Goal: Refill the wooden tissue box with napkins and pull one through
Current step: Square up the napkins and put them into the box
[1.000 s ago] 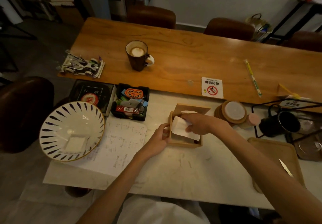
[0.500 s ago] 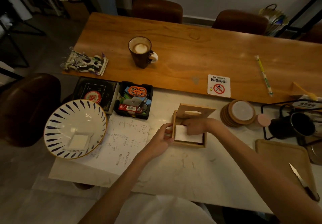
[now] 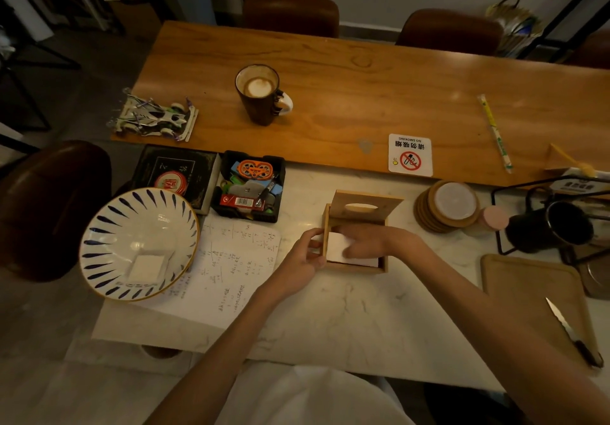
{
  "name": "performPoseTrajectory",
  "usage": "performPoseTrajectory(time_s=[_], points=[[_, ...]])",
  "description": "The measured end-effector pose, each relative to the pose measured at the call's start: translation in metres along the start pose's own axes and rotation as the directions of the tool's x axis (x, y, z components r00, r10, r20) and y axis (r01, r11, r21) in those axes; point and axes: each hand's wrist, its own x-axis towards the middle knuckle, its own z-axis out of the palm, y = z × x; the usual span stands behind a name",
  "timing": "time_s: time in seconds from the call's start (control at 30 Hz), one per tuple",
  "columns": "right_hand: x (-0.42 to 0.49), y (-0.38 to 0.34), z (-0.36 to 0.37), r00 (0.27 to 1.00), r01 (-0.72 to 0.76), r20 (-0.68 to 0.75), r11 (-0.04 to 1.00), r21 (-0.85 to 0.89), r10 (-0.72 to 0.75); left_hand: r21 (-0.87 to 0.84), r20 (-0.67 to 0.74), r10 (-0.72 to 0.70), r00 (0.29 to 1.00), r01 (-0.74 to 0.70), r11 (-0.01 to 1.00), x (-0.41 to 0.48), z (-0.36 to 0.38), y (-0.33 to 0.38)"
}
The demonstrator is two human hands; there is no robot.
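A small wooden tissue box (image 3: 355, 267) stands on the marble table with its lid (image 3: 364, 205) tipped up at the back, showing an oval slot. White napkins (image 3: 336, 249) lie inside the box. My right hand (image 3: 366, 241) lies flat on top of them, fingers spread, pressing into the box. Against the box's left wall my left hand (image 3: 305, 259) grips with thumb and fingers. More folded napkins (image 3: 147, 267) rest in a blue-striped white bowl (image 3: 109, 226) at the left.
A sheet of handwritten paper (image 3: 227, 269) lies left of the box. Behind are a black tray of small items (image 3: 249, 186), stacked coasters (image 3: 445, 206), a coffee mug (image 3: 260, 94) and a no-smoking sign (image 3: 410, 155). At the right sit a black cup (image 3: 551, 226) and a wooden board (image 3: 528, 292) with a knife (image 3: 571, 332).
My right hand brought a napkin down into the box and now lies flat on the stack. My left hand has stayed on the box's left side.
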Motion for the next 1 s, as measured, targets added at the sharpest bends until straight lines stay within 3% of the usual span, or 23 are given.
performPoseTrajectory(time_s=[0.7, 1.0], points=[[0.005, 0.004, 0.015, 0.997, 0.013, -0.082, 0.999, -0.032, -0.016, -0.022, -0.071, -0.011, 0.997, 0.009, 1.0, -0.009, 0.009, 0.001], [-0.018, 0.025, 0.028, 0.912, 0.154, -0.384, 0.988, -0.002, -0.143, 0.005, -0.02, -0.048, 0.999, 0.048, 0.999, -0.004, 0.004, 0.0]])
